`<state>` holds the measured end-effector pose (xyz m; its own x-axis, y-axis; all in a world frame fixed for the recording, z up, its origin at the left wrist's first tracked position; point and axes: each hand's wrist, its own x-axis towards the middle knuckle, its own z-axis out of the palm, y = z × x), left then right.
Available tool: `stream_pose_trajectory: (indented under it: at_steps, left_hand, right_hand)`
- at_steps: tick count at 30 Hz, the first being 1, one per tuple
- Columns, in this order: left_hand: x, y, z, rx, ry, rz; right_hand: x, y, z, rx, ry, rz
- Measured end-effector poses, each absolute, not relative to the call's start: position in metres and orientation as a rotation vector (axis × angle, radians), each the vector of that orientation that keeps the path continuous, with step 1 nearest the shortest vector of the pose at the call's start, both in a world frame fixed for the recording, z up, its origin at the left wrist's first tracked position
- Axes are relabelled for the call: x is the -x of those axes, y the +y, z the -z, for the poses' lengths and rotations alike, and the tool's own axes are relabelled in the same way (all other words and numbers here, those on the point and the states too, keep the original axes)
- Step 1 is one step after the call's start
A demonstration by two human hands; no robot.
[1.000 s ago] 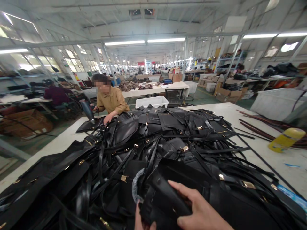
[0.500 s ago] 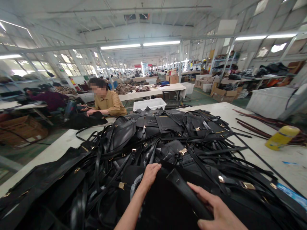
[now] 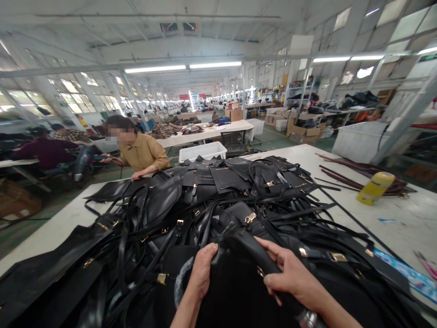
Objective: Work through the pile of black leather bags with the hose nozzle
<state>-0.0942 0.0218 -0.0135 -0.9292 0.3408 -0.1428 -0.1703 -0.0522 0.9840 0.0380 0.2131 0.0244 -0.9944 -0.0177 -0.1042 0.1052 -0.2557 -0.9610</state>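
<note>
My left hand (image 3: 204, 269) is closed on the edge of a black leather piece (image 3: 235, 291) at the bottom centre. To its right, my right hand (image 3: 285, 269) grips a thick black strap (image 3: 254, 250), whose upper end meets the piece near my left fingertips. Small metal fittings show under my right fingers and below that hand. A large heap of black leather bags (image 3: 228, 177) with straps and gold buckles (image 3: 250, 217) surrounds both hands.
Across the white table (image 3: 392, 228), a person in a tan shirt (image 3: 145, 152) touches a black piece and holds a dark tool (image 3: 83, 161). A yellow bottle (image 3: 375, 187), brown straps (image 3: 344, 177) and scissors (image 3: 428, 266) lie right.
The strap end in my right hand has moved left and up against the black piece. The other person's black piece now lies on the table. The view has turned slightly right.
</note>
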Motion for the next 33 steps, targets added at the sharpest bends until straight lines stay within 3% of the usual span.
stream_pose_trajectory:
  at_steps: [10,16,20,24,27,29,31,33]
  left_hand:
    - [0.082,0.023,0.013,-0.215,1.78,-2.075]
    - [0.087,0.01,0.028,0.024,1.961,-2.165]
    - [0.095,0.007,0.018,-0.235,2.134,-1.924]
    - [0.089,0.027,-0.004,-0.874,2.938,-1.393]
    - [0.066,0.066,0.0,-1.462,2.815,-0.776]
    - [0.049,0.092,0.015,-1.475,2.692,-0.531]
    - [0.041,0.11,0.029,-1.321,2.676,-0.451]
    - [0.046,0.118,0.032,-1.133,2.596,-0.697]
  right_hand:
    - [-0.039,0.202,-0.033,-0.086,1.822,2.412]
    - [-0.044,0.199,-0.031,0.003,1.806,2.391]
    - [-0.049,0.203,-0.027,-0.238,1.947,2.45]
    - [-0.058,0.231,-0.033,-0.485,2.105,2.592]
    - [-0.074,0.253,-0.036,-0.615,2.167,2.581]
    - [-0.088,0.265,-0.031,-0.698,2.207,2.549]
    - [-0.102,0.277,-0.022,-0.756,2.279,2.513]
    - [-0.113,0.292,-0.01,-0.774,2.378,2.471]
